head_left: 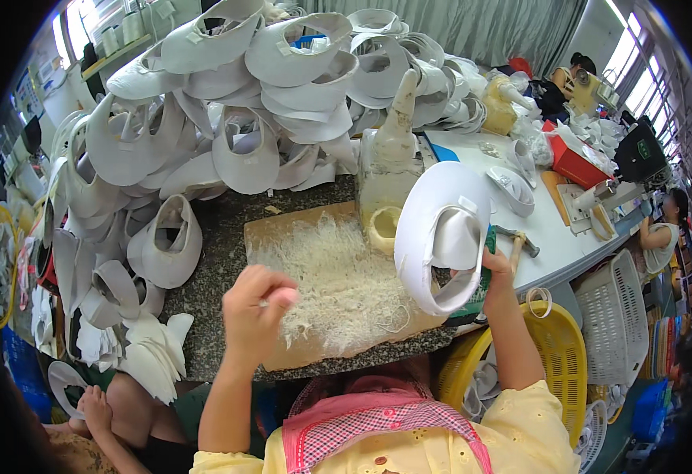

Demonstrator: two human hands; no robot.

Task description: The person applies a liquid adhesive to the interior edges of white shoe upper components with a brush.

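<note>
My right hand grips a white sun visor by its band side and holds it up on the right of the board, brim toward the left. My left hand is raised over the left edge of the board with its fingers curled and the thumb pressed in; a small pale bit may be between them, too small to name. Below both hands lies a brown board crusted with cream-coloured dried residue. Behind the visor stands a residue-coated container with a round opening low on its front.
White visors are heaped at the back left. Flat white pieces lie at the table's left edge, near another person's hands. On the right are a hammer, a yellow basket, a white crate and a red box.
</note>
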